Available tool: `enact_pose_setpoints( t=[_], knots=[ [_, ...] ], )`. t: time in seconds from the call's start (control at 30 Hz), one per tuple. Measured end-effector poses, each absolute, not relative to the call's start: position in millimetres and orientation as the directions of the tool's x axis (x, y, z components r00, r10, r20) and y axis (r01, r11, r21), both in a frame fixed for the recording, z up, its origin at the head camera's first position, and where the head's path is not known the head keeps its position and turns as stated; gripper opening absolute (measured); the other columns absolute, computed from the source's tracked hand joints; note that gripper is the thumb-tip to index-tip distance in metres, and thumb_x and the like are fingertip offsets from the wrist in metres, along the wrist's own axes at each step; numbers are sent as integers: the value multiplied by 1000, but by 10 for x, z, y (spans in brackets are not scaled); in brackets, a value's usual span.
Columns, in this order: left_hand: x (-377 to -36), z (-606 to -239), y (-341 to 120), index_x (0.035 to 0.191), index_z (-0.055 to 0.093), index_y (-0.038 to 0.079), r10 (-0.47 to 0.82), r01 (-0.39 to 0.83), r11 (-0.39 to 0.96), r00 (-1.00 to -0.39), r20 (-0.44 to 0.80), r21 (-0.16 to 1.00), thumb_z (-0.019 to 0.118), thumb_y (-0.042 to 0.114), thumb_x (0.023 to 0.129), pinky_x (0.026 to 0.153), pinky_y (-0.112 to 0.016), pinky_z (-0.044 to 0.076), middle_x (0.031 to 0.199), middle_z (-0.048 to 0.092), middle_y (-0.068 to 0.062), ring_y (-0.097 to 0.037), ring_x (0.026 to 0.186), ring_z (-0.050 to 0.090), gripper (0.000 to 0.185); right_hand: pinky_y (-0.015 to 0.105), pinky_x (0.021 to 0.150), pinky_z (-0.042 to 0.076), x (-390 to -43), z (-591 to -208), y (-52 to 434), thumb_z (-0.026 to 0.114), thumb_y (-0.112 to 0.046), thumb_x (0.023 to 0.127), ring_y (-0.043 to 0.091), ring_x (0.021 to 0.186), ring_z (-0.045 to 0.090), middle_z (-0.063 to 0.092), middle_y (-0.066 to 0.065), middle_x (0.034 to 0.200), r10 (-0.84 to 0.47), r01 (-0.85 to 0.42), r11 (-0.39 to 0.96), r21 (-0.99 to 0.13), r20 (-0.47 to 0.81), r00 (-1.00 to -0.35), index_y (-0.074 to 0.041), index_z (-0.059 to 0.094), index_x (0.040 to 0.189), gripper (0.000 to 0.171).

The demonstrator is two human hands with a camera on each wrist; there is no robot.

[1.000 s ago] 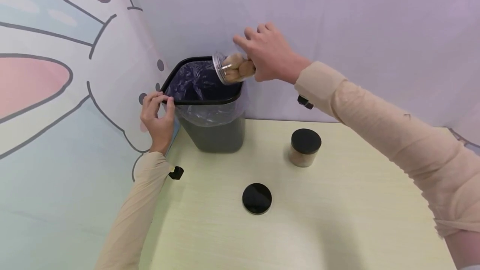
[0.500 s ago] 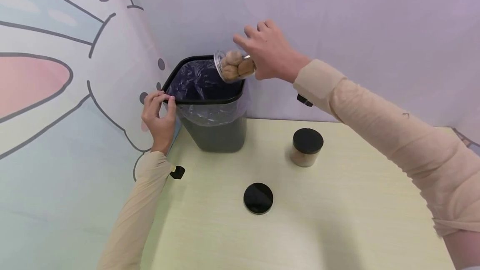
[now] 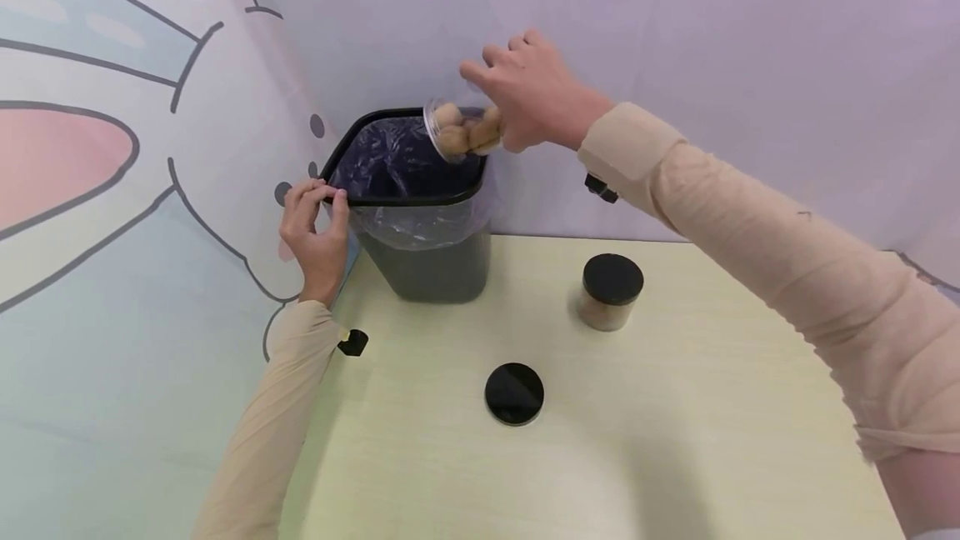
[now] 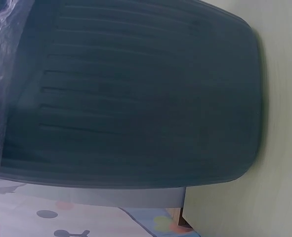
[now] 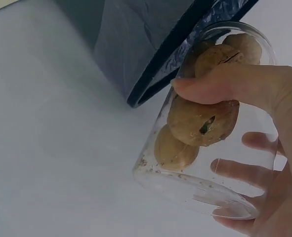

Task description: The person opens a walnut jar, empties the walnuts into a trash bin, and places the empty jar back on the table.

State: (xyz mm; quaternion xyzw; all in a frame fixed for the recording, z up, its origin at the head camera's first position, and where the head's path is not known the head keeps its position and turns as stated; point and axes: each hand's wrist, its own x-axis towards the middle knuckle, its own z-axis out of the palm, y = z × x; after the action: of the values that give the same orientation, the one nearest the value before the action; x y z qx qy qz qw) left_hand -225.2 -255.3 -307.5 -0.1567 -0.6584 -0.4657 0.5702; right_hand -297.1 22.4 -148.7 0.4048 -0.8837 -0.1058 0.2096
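Right hand (image 3: 536,94) grips the clear jar (image 5: 210,123), fingers (image 5: 225,84) curled round its wall, mouth tilted down over the bin (image 3: 420,190) at the back of the surface (image 3: 675,407). Left hand (image 3: 315,227) pinches the bin rim. To pour well: keep the mouth inside the rim and tip further. The contents look like walnuts (image 5: 202,121), rough and rounded, though the view is partial. Bin ribbed, lined with thin crinkled plastic.

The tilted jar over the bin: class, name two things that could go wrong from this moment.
1. The jar mouth sits near the bin rim's right edge, so nuts could fall outside onto the table.
2. The left hand only pinches the rim; the bin might tip or slide.
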Motion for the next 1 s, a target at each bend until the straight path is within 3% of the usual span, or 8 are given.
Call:
enact_pose_setpoints(
  t=[0.23,0.63,1.0],
  knots=[
    [-2238,-3073,-2535,80,62,-17,-322,736,511,-315,893,444,63,-7,80,82,-26,48,94,53,-39,-33,96,54,10,49,78,37,-2959,-1507,199,64,-14,69,39,80,46,53,22,106,-778,-667,628,401,292,-556,-4,44,131,66],
    [-2224,-3068,-2536,81,62,-17,-324,731,515,-317,891,447,63,-7,80,85,-28,48,94,54,-38,-33,96,54,10,51,80,38,-2954,-1446,191,66,-15,67,38,80,46,53,23,107,-765,-663,644,382,289,-576,-3,42,135,73],
    [-2201,-3082,-2549,81,61,-18,-325,725,514,-330,886,459,62,-7,81,87,-28,48,96,54,-37,-34,98,54,11,54,88,37,-2947,-1412,147,73,-22,69,44,89,48,52,27,117,-777,-621,622,477,279,-564,-4,40,135,75]
  ],
)
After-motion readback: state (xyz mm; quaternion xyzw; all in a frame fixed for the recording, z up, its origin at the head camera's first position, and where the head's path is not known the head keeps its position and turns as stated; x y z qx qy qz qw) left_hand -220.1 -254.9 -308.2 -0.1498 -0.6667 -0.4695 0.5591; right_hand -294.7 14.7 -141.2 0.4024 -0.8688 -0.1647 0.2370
